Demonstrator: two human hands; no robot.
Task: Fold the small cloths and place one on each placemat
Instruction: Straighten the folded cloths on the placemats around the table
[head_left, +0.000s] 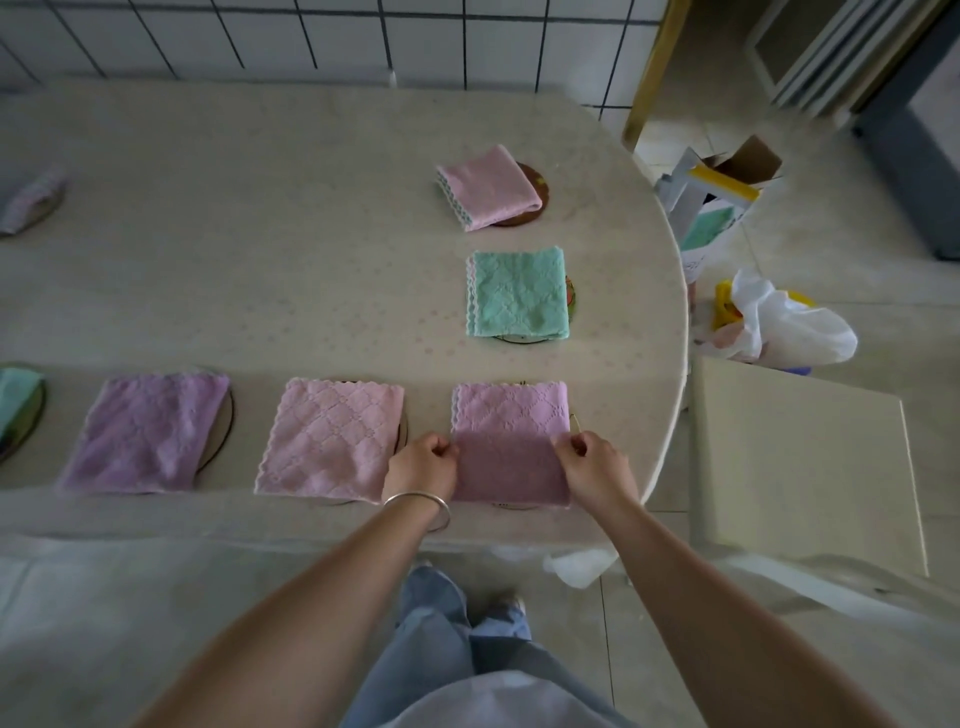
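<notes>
A purple cloth (511, 415) lies on a round placemat (575, 422) at the table's near right edge, its near half folded up over itself. My left hand (422, 465) pinches the fold's left corner and my right hand (597, 465) pinches its right corner. To the left lie a folded pink cloth (332, 434) and a folded purple cloth (148, 431), each on a placemat. Farther back a folded teal cloth (517, 293) and a folded pink cloth (488, 187) each rest on their own placemat.
A teal cloth (15, 397) on a mat sits at the left edge, and a striped cloth (31, 197) at the far left. A pale chair (805, 462) stands right of the table. A plastic bag (789, 325) and boxes (719, 192) lie on the floor.
</notes>
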